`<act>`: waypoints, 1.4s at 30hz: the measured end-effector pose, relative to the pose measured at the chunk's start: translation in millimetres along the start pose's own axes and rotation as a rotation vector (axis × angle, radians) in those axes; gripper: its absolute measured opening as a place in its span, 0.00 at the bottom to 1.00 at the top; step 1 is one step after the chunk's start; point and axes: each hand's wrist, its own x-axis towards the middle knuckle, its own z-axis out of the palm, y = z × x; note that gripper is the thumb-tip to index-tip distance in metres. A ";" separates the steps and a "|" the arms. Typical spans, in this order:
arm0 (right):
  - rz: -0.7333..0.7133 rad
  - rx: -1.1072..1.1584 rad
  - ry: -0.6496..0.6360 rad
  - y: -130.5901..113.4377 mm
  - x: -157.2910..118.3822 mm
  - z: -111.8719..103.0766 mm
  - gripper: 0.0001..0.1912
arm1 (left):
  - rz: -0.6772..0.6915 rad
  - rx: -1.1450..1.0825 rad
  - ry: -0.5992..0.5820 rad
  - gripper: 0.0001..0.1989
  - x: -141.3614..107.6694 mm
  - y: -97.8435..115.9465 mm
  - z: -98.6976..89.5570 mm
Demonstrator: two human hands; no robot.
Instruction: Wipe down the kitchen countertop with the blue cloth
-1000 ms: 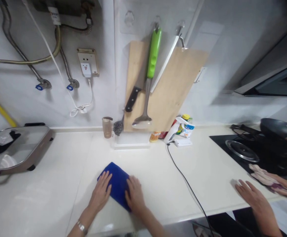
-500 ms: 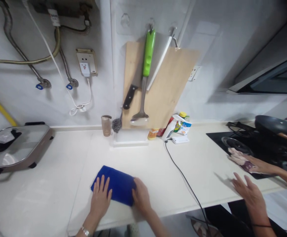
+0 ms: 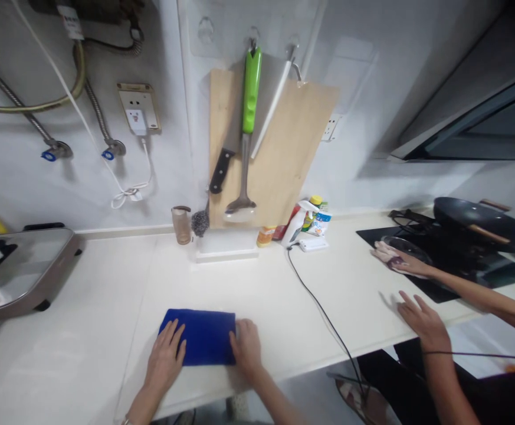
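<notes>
The white counter [image 3: 284,295] carried a folded blue cloth [image 3: 204,342] near its front edge. The left hand [image 3: 165,358] lay flat on the cloth's left end with fingers spread, pinning it down; the right hand [image 3: 246,348] pressed its right edge, fingers together.

A cutting board [image 3: 284,153], knife [image 3: 220,171] and green-handled spatula [image 3: 247,130] hang on the kitchen wall; a wok [image 3: 482,219] sits on the stove [image 3: 425,262], an electric griddle [image 3: 18,274] at left.
</notes>
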 end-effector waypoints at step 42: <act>0.037 0.076 0.115 75.5 -31.9 -38.3 0.18 | -0.046 0.013 0.020 0.21 63.0 -66.8 -23.2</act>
